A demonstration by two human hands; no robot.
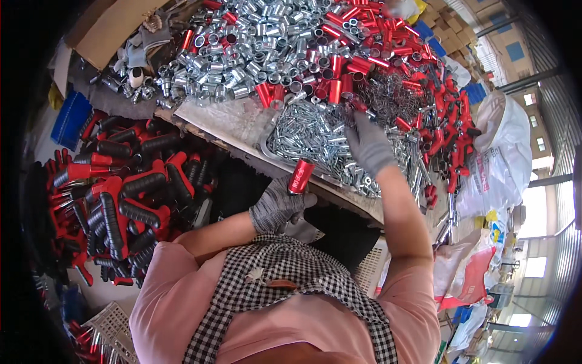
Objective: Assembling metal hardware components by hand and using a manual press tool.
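My left hand (274, 205), in a grey knit glove, is closed around a red metal sleeve (304, 172) near the table's front edge. The sleeve stands tilted with its upper part showing above the fingers. My right hand (371, 148), also gloved, reaches out over the table with fingers stretched forward and thumb apart. No object shows in it, though its fingertips are partly blurred against the parts behind. Below and beside it lies a heap of small silver pins (306, 133). Thin wire springs (391, 100) lie tangled just beyond its fingers.
Silver metal collars (248, 45) and loose red sleeves (335, 91) cover the far table. Red parts (445, 121) pile up on the right, before a white sack (494, 151). At left are many red-and-black handled tools (130, 194) and a blue bin (71, 120).
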